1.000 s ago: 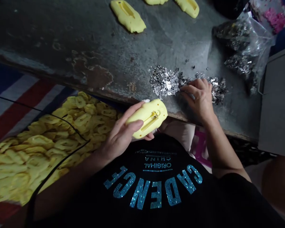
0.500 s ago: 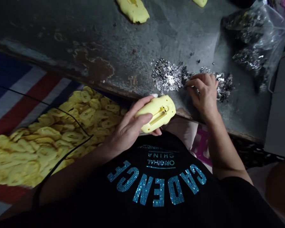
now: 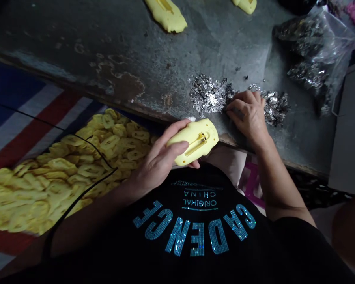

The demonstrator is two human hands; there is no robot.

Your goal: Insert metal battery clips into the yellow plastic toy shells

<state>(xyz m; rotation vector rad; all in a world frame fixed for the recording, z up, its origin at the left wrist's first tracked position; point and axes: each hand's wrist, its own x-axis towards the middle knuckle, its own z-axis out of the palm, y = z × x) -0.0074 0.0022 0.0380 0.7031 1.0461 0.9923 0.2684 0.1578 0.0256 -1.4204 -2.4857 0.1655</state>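
Note:
My left hand [image 3: 162,156] is closed around a yellow plastic shell [image 3: 197,142] with a long slot, a small metal piece inside the slot's upper end, and little holes near its edges. It is held over the table's front edge, slot facing up. Over the table, my right hand [image 3: 250,114] has its thumb and fingers pinched together, beside a heap of small shiny metal clips [image 3: 211,94]. What sits between those fingertips is too small to make out. A second heap of metal clips [image 3: 275,106] lies just right of this hand, partly hidden by it.
Two more yellow shells, one left [image 3: 168,15] and one right [image 3: 247,4], lie farther back on the grey table [image 3: 106,47]. A clear plastic bag of metal parts [image 3: 316,47] stands at the right. Many yellow shells [image 3: 77,173] are piled on a striped sheet at the lower left.
My right hand has shifted slightly left, its pinched fingertips now nearer the left heap's edge. My left hand holds the yellow shell in nearly the same place. The view has tilted slightly.

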